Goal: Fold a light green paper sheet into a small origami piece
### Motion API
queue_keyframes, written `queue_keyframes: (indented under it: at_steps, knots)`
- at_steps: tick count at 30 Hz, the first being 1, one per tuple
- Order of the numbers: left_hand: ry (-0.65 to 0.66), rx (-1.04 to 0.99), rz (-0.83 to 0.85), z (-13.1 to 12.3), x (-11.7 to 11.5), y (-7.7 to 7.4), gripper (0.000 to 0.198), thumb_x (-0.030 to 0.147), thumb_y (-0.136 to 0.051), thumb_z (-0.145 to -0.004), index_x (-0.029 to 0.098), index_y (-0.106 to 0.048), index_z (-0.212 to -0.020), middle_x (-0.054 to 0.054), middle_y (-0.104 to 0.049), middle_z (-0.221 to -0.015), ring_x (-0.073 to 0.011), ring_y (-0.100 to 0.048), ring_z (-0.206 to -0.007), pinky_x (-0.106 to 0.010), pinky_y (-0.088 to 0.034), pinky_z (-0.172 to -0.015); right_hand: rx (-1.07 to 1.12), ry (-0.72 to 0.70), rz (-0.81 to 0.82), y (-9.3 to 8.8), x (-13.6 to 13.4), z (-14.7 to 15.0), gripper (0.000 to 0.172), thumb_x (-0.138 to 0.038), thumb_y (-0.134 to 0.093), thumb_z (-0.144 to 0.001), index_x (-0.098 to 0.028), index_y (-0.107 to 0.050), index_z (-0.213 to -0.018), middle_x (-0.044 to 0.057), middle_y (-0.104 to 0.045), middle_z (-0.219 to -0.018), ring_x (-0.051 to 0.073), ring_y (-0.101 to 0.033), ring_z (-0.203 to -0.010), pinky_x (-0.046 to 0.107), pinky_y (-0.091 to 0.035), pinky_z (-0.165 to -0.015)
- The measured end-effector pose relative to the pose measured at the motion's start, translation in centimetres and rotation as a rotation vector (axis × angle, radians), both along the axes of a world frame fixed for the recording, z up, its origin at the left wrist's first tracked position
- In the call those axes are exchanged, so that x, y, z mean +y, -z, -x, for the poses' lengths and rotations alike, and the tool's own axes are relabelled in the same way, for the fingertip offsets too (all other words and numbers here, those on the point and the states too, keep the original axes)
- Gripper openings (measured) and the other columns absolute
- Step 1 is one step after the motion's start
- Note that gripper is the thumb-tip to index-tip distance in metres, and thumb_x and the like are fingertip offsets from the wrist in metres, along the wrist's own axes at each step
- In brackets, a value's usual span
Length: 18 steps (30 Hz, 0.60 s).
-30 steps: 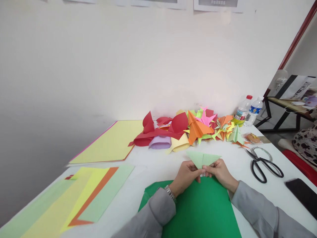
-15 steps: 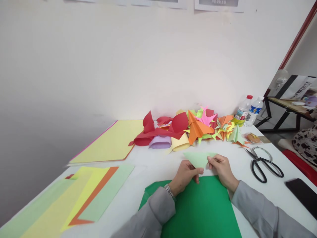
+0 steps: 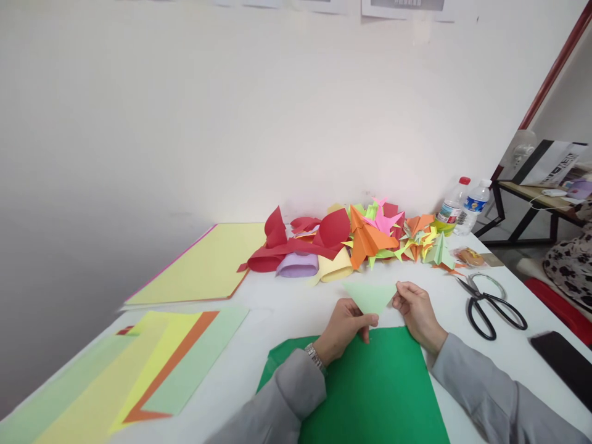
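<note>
A pale green paper triangle [image 3: 371,296] is held up between my two hands, point downward, above the far edge of a green sheet [image 3: 370,382]. My left hand [image 3: 345,327], with a metal watch at the wrist, pinches its lower tip between thumb and fingers. At the upper right corner of the triangle, my right hand [image 3: 419,313] has thumb and forefinger closed on the paper. The green sheet lies under both forearms, and its near part runs out of view.
Colored paper strips [image 3: 194,364] and a yellow sheet stack [image 3: 198,262] lie left. Folded paper shapes [image 3: 365,237] pile against the wall. Scissors [image 3: 485,302], a black phone [image 3: 562,364] and two bottles [image 3: 472,206] are on the right. A person's patterned clothing [image 3: 571,265] shows beyond the table.
My right hand has slid from the triangle's right side up to its upper right corner. My left hand keeps its pinch on the lower tip. The view has shifted slightly.
</note>
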<state>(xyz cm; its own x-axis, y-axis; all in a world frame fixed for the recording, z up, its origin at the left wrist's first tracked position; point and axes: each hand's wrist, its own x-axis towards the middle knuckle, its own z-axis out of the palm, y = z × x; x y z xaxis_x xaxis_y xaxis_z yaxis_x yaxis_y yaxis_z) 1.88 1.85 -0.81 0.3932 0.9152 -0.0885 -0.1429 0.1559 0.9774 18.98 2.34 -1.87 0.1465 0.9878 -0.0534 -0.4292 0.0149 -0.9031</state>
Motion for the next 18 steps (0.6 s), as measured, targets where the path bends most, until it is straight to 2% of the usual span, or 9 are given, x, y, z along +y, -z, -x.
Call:
queue_keyframes:
  at_steps: [4, 7, 9, 13, 18]
  knots:
    - [-0.035, 0.030, -0.004, 0.1, 0.0, 0.2, 0.031, 0.038, -0.076, -0.060, 0.010, -0.065, -0.054, -0.001, -0.058, -0.042, -0.0098, -0.049, -0.034, -0.022, -0.039, -0.040, -0.110, -0.101, -0.060, -0.2, -0.4, 0.1, 0.034, -0.047, -0.073, -0.070, -0.017, -0.061, -0.060, 0.000, -0.060, -0.050, 0.011, -0.053, -0.049, 0.025, -0.041, -0.054]
    - [-0.035, 0.053, -0.037, 0.0, 0.1, 0.6, 0.030, 0.039, -0.075, -0.062, 0.011, -0.067, -0.057, 0.000, -0.056, -0.040, -0.0101, -0.049, -0.035, -0.022, -0.040, -0.041, -0.304, -0.241, -0.081, -0.2, -0.8, 0.4, 0.031, -0.042, -0.079, -0.063, -0.016, -0.062, -0.064, 0.001, -0.065, -0.055, 0.013, -0.056, -0.052, 0.025, -0.041, -0.054]
    - [-0.031, 0.055, -0.066, -0.1, 0.1, 0.8, 0.031, 0.039, -0.076, -0.061, 0.011, -0.066, -0.056, 0.000, -0.056, -0.041, -0.0099, -0.049, -0.036, -0.022, -0.040, -0.042, -0.404, -0.283, -0.085, -0.2, -1.1, 0.6, 0.030, -0.039, -0.081, -0.059, -0.015, -0.064, -0.065, 0.000, -0.065, -0.056, 0.012, -0.053, -0.050, 0.024, -0.038, -0.050]
    - [-0.025, 0.058, -0.073, -0.2, 0.2, 0.9, 0.031, 0.039, -0.077, -0.060, 0.011, -0.065, -0.055, 0.000, -0.057, -0.042, -0.0103, -0.049, -0.036, -0.023, -0.041, -0.041, -0.433, -0.278, -0.100, -0.3, -1.3, 0.9, 0.029, -0.041, -0.079, -0.061, -0.015, -0.067, -0.061, 0.000, -0.064, -0.053, 0.012, -0.051, -0.048, 0.025, -0.037, -0.050]
    - [0.011, 0.030, -0.017, -0.1, 0.0, -0.1, 0.030, 0.038, -0.079, -0.056, 0.011, -0.064, -0.056, 0.001, -0.057, -0.044, -0.0092, -0.047, -0.034, -0.022, -0.039, -0.038, -0.437, -0.199, -0.075, -0.4, -1.2, 0.8, 0.030, -0.042, -0.079, -0.061, -0.016, -0.067, -0.053, 0.001, -0.064, -0.050, 0.012, -0.050, -0.045, 0.026, -0.036, -0.048]
